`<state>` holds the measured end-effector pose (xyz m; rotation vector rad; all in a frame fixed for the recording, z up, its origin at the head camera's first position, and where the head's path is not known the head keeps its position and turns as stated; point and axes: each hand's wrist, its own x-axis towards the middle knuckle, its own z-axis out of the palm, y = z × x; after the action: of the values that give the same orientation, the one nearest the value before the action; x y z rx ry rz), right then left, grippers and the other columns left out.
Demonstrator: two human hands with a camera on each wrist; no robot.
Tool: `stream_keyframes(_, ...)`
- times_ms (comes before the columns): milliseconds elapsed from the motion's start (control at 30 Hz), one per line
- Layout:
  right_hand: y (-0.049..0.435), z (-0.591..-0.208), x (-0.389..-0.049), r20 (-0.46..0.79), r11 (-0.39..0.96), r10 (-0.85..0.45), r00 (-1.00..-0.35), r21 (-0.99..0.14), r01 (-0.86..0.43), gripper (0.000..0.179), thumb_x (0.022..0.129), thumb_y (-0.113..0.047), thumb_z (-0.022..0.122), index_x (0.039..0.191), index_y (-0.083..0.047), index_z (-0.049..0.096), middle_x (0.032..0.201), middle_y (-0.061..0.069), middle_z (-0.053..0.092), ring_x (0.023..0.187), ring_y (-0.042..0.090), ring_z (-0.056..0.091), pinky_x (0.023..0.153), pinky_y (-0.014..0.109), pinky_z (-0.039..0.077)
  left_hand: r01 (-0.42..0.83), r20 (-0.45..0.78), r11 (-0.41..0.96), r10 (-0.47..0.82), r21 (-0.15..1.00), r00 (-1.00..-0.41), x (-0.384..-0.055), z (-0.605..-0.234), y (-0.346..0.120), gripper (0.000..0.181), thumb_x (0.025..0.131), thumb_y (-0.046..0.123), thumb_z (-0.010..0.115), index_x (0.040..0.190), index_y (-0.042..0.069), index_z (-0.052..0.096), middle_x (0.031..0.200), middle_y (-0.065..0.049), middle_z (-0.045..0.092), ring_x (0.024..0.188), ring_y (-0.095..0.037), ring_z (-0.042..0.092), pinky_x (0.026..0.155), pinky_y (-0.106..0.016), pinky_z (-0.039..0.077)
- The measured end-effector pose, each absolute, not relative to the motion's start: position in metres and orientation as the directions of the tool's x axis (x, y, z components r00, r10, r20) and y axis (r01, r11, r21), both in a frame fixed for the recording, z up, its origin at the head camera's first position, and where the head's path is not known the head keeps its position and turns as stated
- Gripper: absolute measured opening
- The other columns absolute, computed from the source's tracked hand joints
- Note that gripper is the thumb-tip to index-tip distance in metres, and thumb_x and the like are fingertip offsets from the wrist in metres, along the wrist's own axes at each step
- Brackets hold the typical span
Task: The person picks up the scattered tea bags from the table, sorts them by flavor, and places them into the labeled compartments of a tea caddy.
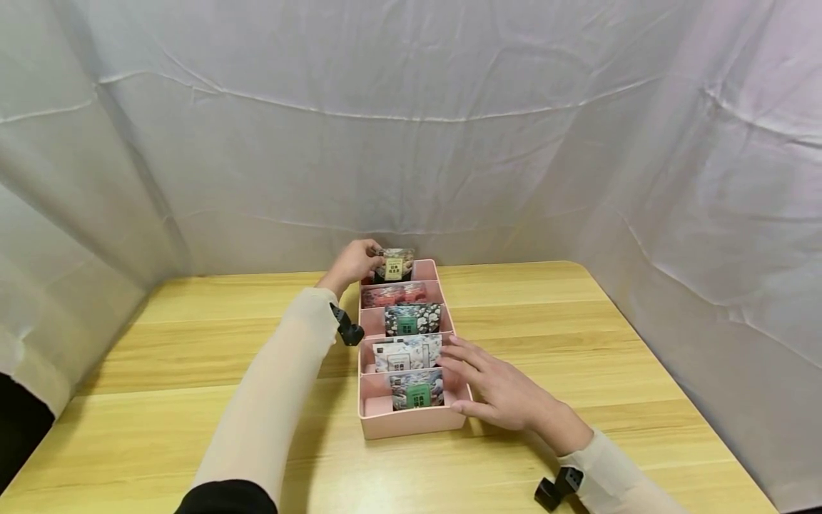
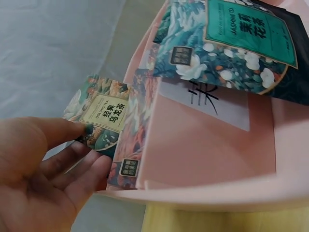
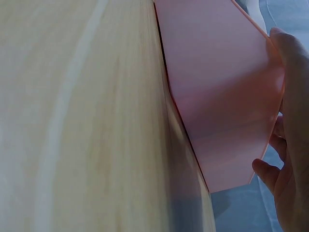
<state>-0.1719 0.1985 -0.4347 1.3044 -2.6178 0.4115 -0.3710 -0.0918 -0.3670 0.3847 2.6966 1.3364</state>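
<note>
A long pink divided box (image 1: 411, 422) holds tea sachets in its compartments. At its far end my left hand (image 1: 354, 264) pinches an oolong tea sachet (image 2: 104, 113) with a yellow label, thumb on its printed face and fingers behind. The sachet stands upright in the farthest compartment. Beside it in the left wrist view are a red-patterned sachet (image 2: 135, 130) and a jasmine tea sachet (image 2: 246, 29) with a green label. My right hand (image 1: 504, 385) rests on the box's right rim near the front, fingers spread and relaxed, thumb (image 3: 265, 171) at the near corner.
Nearer compartments hold white sachets (image 1: 401, 355) and a green-labelled sachet (image 1: 417, 391). A paper slip (image 2: 207, 99) with handwriting lies inside the box in the left wrist view. The box stands on a wooden table (image 1: 546, 314), with pale cloth (image 1: 385, 164) hanging behind and at the sides.
</note>
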Motion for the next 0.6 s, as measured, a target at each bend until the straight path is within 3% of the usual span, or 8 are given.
stream_keyframes(100, 0.1981, -0.4344, -0.1719, 0.285, 0.574, -0.753, -0.593, -0.156, -0.804, 0.066, 0.093, -0.041, 0.063, 0.148, -0.013, 0.042, 0.156, 0.007, 0.033, 0.146, 0.024, 0.021, 0.112, 0.05, 0.033, 0.224, 0.037, 0.656, 0.286, 0.72, -0.957, -0.3708, -0.3678, -0.0918, 0.024, 0.098, 0.013, 0.061, 0.118, 0.001, 0.063, 0.104, -0.016, 0.067, 0.074, -0.025, 0.062, 0.068, -0.038, 0.055)
stream_keyframes(300, 0.1983, -0.4338, -0.1729, 0.295, 0.566, -0.754, -0.587, -0.162, -0.809, 0.066, 0.093, -0.041, 0.063, 0.148, -0.012, 0.042, 0.156, 0.007, 0.033, 0.146, 0.025, 0.021, 0.113, 0.049, 0.032, 0.313, 0.093, 0.77, 0.317, 0.557, -0.944, -0.3665, -0.3653, -0.089, 0.018, 0.097, 0.013, 0.06, 0.108, 0.005, 0.07, 0.106, -0.012, 0.069, 0.091, -0.025, 0.061, 0.084, -0.039, 0.052)
stream_keyframes(600, 0.1984, -0.4337, -0.1735, 0.294, 0.567, -0.753, -0.588, -0.162, -0.807, 0.066, 0.094, -0.042, 0.062, 0.148, -0.012, 0.042, 0.156, 0.008, 0.033, 0.146, 0.024, 0.021, 0.113, 0.049, 0.032, 0.357, 0.127, 0.784, 0.341, 0.509, -0.931, -0.364, -0.3611, -0.0918, 0.016, 0.097, 0.011, 0.06, 0.105, 0.005, 0.072, 0.102, -0.011, 0.07, 0.092, -0.026, 0.061, 0.085, -0.039, 0.051)
